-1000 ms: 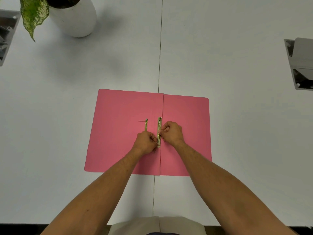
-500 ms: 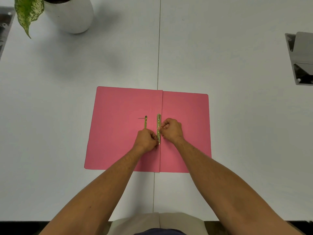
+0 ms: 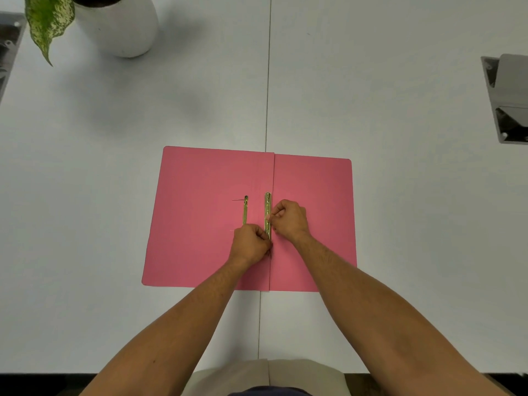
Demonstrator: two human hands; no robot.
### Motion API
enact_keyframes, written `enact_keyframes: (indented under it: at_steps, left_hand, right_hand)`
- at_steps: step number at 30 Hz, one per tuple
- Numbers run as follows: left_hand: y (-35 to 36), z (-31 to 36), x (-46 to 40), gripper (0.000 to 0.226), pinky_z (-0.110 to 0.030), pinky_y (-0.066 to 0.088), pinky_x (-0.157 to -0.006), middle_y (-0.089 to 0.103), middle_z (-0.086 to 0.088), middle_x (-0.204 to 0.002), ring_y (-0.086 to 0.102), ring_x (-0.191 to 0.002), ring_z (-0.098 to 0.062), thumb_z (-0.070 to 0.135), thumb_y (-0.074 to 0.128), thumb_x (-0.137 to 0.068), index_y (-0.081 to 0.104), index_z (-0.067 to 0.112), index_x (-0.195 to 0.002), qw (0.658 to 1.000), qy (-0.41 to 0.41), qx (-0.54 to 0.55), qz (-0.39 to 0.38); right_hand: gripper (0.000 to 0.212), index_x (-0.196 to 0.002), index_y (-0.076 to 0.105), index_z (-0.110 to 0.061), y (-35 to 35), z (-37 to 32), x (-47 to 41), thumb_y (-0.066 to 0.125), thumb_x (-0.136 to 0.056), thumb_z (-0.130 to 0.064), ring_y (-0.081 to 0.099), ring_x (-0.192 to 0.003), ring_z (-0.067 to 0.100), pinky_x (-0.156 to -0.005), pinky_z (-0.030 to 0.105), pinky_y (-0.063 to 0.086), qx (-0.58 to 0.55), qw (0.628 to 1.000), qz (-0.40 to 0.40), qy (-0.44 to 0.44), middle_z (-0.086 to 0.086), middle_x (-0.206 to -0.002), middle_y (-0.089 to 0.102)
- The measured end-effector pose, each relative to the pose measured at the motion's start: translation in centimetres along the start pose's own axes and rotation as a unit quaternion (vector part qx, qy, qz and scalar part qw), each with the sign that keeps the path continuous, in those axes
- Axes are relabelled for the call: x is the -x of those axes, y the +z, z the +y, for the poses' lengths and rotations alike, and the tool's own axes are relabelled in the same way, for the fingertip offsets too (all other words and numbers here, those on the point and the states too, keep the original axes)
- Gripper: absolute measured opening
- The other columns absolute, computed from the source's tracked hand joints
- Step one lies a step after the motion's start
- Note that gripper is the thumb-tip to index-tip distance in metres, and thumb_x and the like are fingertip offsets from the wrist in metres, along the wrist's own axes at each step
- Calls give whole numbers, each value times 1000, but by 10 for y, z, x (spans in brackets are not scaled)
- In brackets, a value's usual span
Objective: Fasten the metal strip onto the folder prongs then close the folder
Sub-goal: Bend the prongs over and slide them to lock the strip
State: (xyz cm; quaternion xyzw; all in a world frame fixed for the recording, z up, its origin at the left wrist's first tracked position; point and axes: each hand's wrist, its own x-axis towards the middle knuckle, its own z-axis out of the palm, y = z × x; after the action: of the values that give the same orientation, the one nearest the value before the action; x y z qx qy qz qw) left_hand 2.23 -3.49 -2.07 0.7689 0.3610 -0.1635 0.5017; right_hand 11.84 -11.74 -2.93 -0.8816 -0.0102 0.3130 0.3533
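Observation:
A pink folder (image 3: 200, 224) lies open and flat on the white table. A brass metal strip (image 3: 267, 207) runs along the folder's centre crease. My right hand (image 3: 288, 220) pinches the strip near its middle. My left hand (image 3: 250, 244) is closed over the strip's near end. A second brass piece, the prong (image 3: 245, 210), lies on the left flap just left of the strip, its near end hidden under my left hand.
A white plant pot (image 3: 120, 27) with a speckled green leaf (image 3: 47, 21) stands at the far left. A grey metal bracket (image 3: 508, 101) sits at the right edge, another at the far left edge (image 3: 8, 47). A seam (image 3: 268, 81) splits the table.
Both hands stay on the strip at the crease; the view shifted slightly, with no clear movement of the strip or folder.

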Motion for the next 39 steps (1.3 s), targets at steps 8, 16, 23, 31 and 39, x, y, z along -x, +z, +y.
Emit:
enact_keyframes:
  at_steps: [8, 16, 23, 31, 39]
  left_hand:
    - [5, -5, 6, 12, -42, 59, -64, 71, -15, -65, 70, -63, -30, 0, 60, -73, 63, 10, -80, 999, 30, 14, 15]
    - [8, -14, 10, 16, -41, 58, -67, 70, -12, -72, 66, -65, -30, 1, 63, -79, 65, 10, -91, 996, 81, -4, 38]
    - [12, -12, 14, 18, -37, 55, -68, 69, -12, -78, 63, -71, -29, 3, 59, -83, 66, 11, -98, 992, 106, -45, 56]
    - [16, -12, 18, 22, -40, 57, -67, 69, -12, -69, 65, -65, -29, -2, 51, -78, 63, 10, -92, 994, 72, 13, 78]
    - [17, -11, 17, 18, -44, 56, -66, 68, -14, -68, 64, -66, -31, -2, 49, -76, 61, 8, -86, 993, 60, 27, 97]
  right_hand:
    - [17, -72, 62, -16, 1, 1, -1, 75, -78, -8, 71, -74, 31, -71, 42, 61, -4, 1000, -2, 0, 15, -73, 72]
    - [21, -71, 59, -19, 0, 1, -1, 75, -79, -7, 70, -71, 26, -69, 34, 60, -3, 1000, -4, 0, 13, -73, 72]
    - [10, -79, 65, -10, 1, 2, -1, 74, -79, -7, 71, -77, 31, -74, 39, 61, -7, 1000, -7, 0, 16, -76, 73]
    - [10, -79, 65, -10, 0, 1, -1, 75, -79, -8, 72, -76, 31, -73, 41, 62, -7, 1000, -7, 0, 15, -76, 73]
    - [20, -70, 60, -18, 1, 2, -2, 75, -78, -7, 71, -70, 28, -71, 39, 62, -2, 1000, -2, -3, 15, -72, 73]
